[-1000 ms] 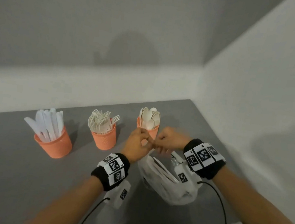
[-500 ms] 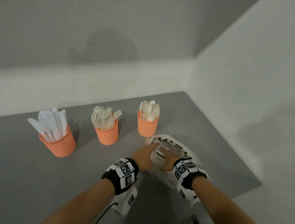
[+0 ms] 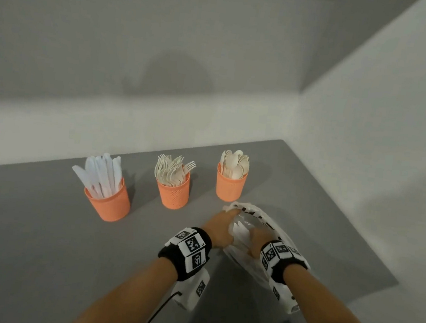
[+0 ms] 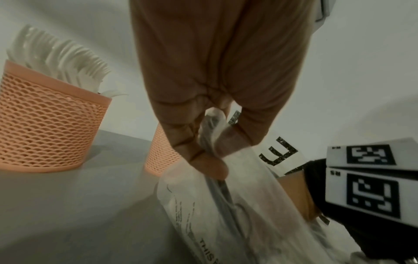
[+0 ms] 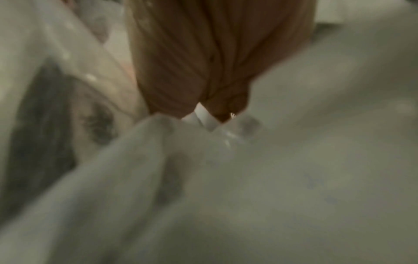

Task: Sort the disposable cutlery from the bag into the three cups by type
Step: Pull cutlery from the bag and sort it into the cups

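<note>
Three orange mesh cups stand in a row: knives (image 3: 108, 200) at left, forks (image 3: 172, 191) in the middle, spoons (image 3: 230, 184) at right. A translucent white plastic bag (image 3: 274, 220) with black print lies on the grey table in front of the spoon cup. My left hand (image 3: 226, 224) pinches the bag's (image 4: 226, 214) near edge, as the left wrist view shows (image 4: 211, 148). My right hand (image 3: 252, 239) is inside the bag's mouth. In the blurred right wrist view its fingertips (image 5: 203, 114) pinch a flat white piece of cutlery, type unclear.
The grey table (image 3: 39, 234) ends at a white wall ledge behind the cups and at an edge just right of the bag. In the left wrist view the fork cup (image 4: 45, 128) and the spoon cup (image 4: 162, 153) stand close beyond my fingers.
A second ago both hands were together up by the spoon cup with the bag hanging. They came down; the bag lies on the table and my right hand has gone into it.
</note>
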